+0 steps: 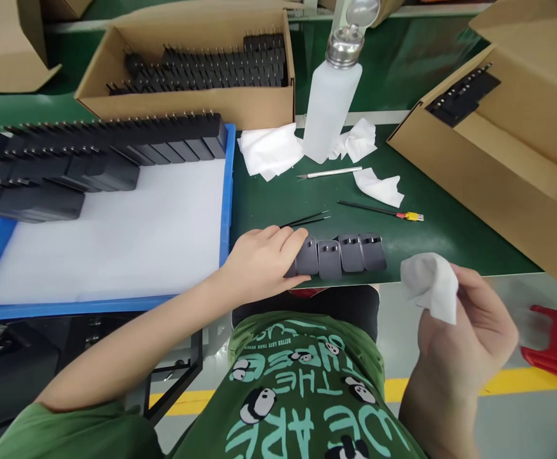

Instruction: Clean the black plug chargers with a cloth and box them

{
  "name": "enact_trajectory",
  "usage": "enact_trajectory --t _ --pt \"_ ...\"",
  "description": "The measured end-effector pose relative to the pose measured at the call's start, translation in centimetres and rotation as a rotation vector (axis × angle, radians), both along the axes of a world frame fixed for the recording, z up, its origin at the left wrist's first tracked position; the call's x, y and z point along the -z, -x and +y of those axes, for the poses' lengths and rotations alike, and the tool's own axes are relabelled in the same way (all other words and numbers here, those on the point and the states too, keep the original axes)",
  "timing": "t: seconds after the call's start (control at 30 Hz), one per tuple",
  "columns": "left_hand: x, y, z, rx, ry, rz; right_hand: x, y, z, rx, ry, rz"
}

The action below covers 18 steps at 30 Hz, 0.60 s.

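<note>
My left hand [271, 262] is closed around the left end of a short row of dark grey plug adapters [352, 254] at the table's front edge. Small metal pins show on their upper ends, and the hand hides the leftmost part of the row. Off to the right, past the table edge, my right hand [479, 319] pinches a crumpled white wipe [430, 284]. Just behind the left hand lie black tweezers [309, 219], partly covered by it.
A blue tray [228, 197] at left and a cardboard box [187, 102] behind it hold many adapters. A dispenser bottle [333, 105], white wipes [271, 152], a craft knife [330, 172] and a brush-like tool [378, 209] lie mid-table. Another box [489, 191] stands right.
</note>
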<state>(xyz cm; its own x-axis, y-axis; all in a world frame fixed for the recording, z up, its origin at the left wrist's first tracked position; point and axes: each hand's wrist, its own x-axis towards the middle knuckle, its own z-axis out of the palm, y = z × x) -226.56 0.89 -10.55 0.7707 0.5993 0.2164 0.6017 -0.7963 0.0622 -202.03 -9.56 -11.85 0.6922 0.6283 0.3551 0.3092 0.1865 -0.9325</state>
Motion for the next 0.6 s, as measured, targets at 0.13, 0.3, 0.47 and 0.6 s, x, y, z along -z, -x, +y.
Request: enact_trajectory --t 0.13,0.3,0.47,0.6 --pt "-1.0 0.5 -0.3 -0.037 0.044 0.012 -0.4 0.8 0.0 0.044 -0.018 -0.022" --pt "-1.1 0.0 -0.7 -0.106 0.147 0.045 0.1 1.6 -1.6 -0.168 0.061 -0.177" --pt "-0.2 -0.1 -0.4 -0.174 0.238 -0.054 0.4 1.5 -2.3 -0.128 0.045 -0.133" --pt "-1.1 1.6 -0.5 -0.35 0.422 -0.526 -0.2 1.1 -1.8 0.002 -0.022 -0.074"
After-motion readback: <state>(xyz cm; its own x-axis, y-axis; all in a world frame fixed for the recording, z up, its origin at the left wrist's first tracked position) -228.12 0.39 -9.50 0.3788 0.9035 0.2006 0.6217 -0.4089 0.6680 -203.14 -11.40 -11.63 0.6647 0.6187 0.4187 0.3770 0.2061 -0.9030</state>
